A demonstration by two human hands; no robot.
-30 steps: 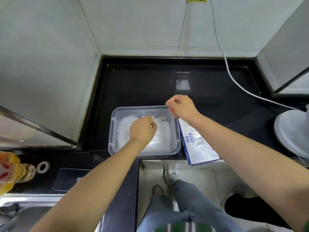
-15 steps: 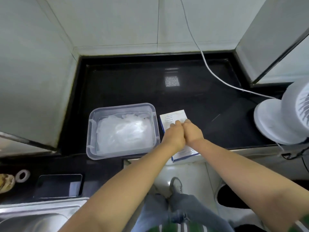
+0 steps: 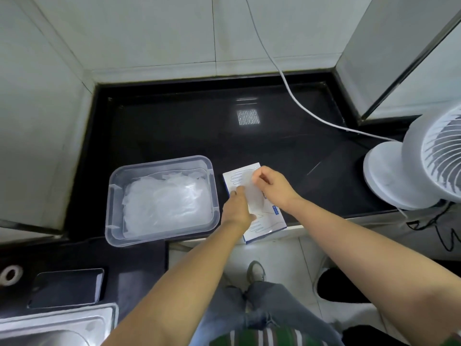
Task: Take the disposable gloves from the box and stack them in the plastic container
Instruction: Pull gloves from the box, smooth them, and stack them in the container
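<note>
Right hand: your right hand [image 3: 272, 187] pinches the far end of one clear glove [image 3: 255, 196] between thumb and fingertips, at that sheet's 12 o'clock.
Left hand: your left hand [image 3: 237, 208] has its fingers curled on the same glove along its 9 o'clock edge, so the film is stretched between your two hands.
Glove position: it is held just above the glove box [image 3: 259, 229], not over the container.
Box: white and blue, lying flat at the front edge of the black countertop [image 3: 174, 126], partly covered by your hands.
Container: the clear plastic container [image 3: 159, 163] sits just beside the box at its 9 o'clock, with a pale pile of stacked gloves [image 3: 164, 201] lying inside.
Front left: a smartphone [image 3: 66, 287] lies at the container's 7 o'clock, a tape roll [image 3: 10, 274] at the phone's 9 o'clock and a steel sink [image 3: 50, 328] at its 6 o'clock.
Right side: a white fan [image 3: 424, 168] stands at the box's 3 o'clock, and a white cable [image 3: 299, 103] runs from it toward 11 o'clock up the wall.
</note>
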